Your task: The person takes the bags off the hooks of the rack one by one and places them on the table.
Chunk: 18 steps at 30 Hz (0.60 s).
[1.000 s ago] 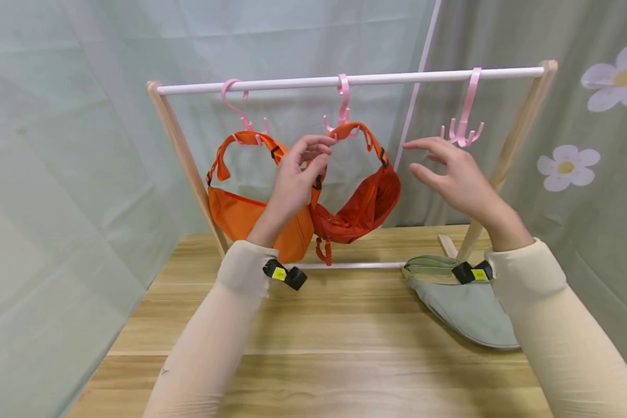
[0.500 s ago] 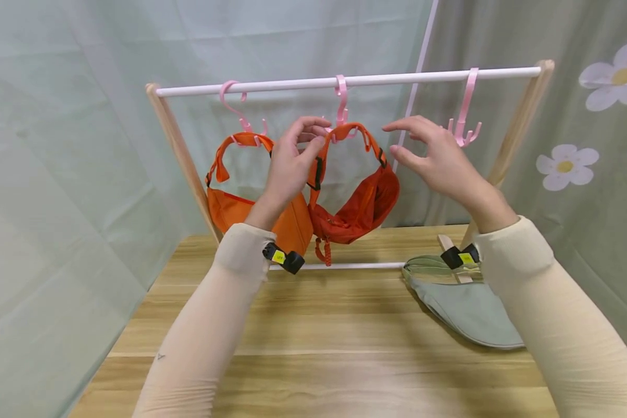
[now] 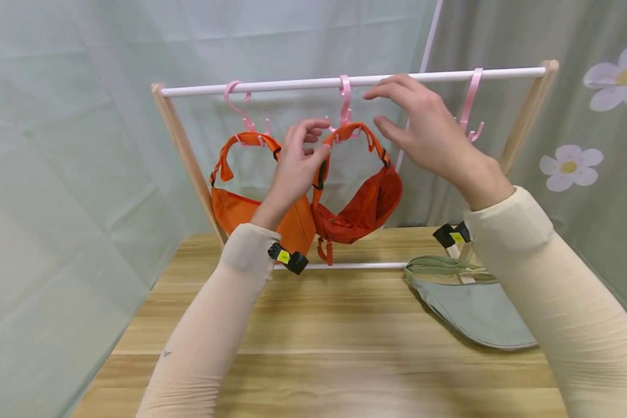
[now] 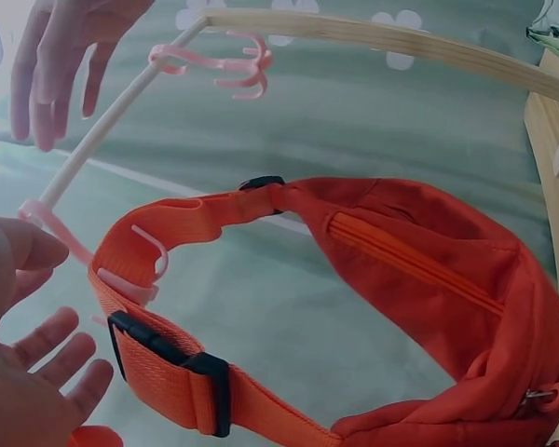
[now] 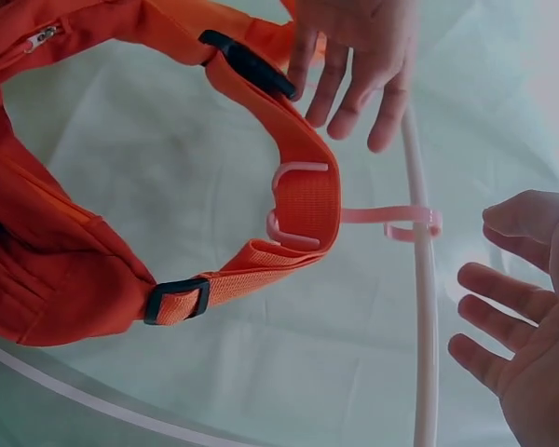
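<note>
A red waist bag (image 3: 364,210) hangs by its orange strap (image 5: 309,186) from the middle pink hook (image 3: 346,96). Close to the strap's left side is my left hand (image 3: 299,159), fingers loosely bent around nothing. In the left wrist view its fingertips come near the strap's black buckle (image 4: 168,349). My right hand (image 3: 423,125) is raised right of the middle hook, thumb and fingers apart, holding nothing. The right wrist view shows it across the white rod (image 5: 424,317) from the bag. An orange bag (image 3: 232,209) hangs from the left pink hook (image 3: 232,101), partly covered by my left arm.
The rod rests on a wooden-legged rack (image 3: 528,116). Another pink hook (image 3: 470,104) hangs at its right end, partly behind my right hand. A grey-green bag (image 3: 475,313) lies on the wooden table (image 3: 324,325) at right. Curtains stand behind and beside.
My right hand has moved left and up, from near the right hook towards the middle hook and rod. My left hand has stayed by the strap with only small shifts. The bags hang as before.
</note>
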{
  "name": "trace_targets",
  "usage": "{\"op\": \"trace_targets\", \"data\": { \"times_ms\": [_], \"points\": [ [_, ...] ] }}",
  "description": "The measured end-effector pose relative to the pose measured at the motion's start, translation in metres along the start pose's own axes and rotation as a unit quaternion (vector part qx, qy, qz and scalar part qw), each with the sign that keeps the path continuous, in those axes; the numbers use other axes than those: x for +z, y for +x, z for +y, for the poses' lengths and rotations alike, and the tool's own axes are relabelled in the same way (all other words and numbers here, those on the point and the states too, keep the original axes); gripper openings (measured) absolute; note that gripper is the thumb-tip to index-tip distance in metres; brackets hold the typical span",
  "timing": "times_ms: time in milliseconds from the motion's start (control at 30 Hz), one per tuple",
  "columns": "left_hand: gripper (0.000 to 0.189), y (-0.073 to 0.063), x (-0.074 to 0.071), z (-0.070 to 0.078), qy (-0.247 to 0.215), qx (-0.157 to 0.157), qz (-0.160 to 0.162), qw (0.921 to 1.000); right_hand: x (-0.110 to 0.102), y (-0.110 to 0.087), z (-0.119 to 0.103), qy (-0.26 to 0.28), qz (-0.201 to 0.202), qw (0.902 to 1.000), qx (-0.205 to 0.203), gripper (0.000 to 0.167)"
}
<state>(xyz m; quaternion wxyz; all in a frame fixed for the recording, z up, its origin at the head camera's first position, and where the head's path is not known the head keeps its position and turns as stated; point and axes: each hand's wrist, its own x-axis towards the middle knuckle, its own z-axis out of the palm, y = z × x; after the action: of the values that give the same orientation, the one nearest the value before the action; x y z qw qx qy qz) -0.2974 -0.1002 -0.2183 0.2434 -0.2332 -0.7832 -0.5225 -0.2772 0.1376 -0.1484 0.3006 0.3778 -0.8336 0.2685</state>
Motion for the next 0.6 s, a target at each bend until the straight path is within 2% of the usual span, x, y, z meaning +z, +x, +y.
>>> {"op": "trace_targets", "data": {
  "times_ms": [167, 333, 600],
  "points": [
    [0.039, -0.003, 0.002, -0.004, 0.009, -0.008, -0.002, 0.9999, 0.001, 0.009, -0.003, -0.008, -0.015, 0.9998, 0.01, 0.037],
    [0.045, -0.006, 0.005, -0.008, 0.013, -0.009, -0.011, 0.9998, 0.004, 0.02, -0.004, -0.019, -0.017, 0.9997, 0.003, 0.038],
    [0.062, -0.008, 0.015, -0.016, 0.04, -0.038, -0.025, 0.9981, 0.01, 0.039, -0.003, -0.025, -0.035, 0.9989, 0.015, 0.041]
  ]
}}
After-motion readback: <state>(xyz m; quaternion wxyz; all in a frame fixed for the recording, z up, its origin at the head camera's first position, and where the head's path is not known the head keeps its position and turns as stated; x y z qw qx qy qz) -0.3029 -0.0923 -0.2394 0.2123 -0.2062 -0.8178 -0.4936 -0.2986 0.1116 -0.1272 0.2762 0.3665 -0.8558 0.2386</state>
